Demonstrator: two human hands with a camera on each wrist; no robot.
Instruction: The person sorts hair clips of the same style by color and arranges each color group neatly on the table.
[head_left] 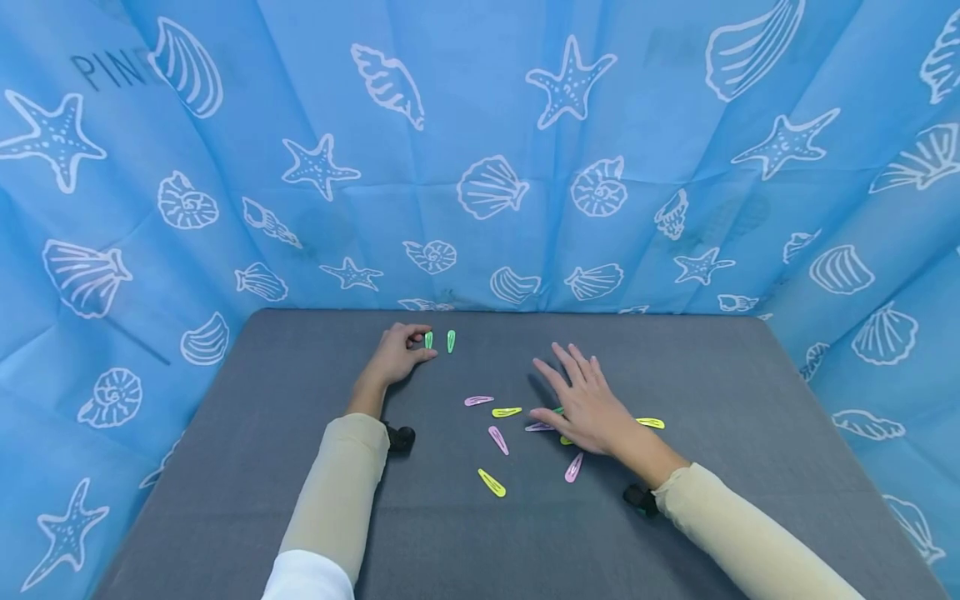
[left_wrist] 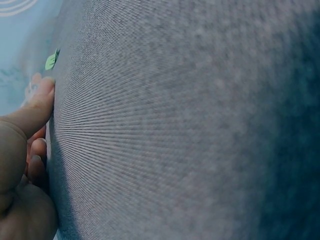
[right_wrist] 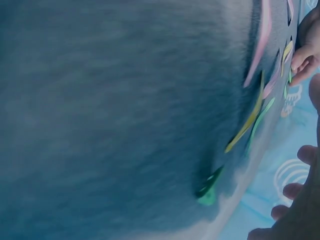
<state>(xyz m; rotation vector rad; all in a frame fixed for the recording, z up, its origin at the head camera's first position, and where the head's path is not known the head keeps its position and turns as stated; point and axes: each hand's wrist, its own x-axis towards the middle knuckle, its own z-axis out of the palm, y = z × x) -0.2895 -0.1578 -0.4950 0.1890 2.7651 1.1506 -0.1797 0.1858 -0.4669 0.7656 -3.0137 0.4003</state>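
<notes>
In the head view, my left hand is at the far left of the table, thumb and forefinger at the two ends of a green snap hair clip. A second green hair clip lies just to its right. The left wrist view shows the thumb pressed near the cloth, with a green clip beyond its tip. My right hand hovers with spread fingers over the scattered clips, partly hiding a purple clip and a green one. The right wrist view shows a green clip and a yellow clip below the hand.
Pink clips and yellow clips lie loose around the middle of the grey cloth-covered table. Another yellow clip is beyond the right wrist. A blue shell-patterned curtain hangs along the back and sides.
</notes>
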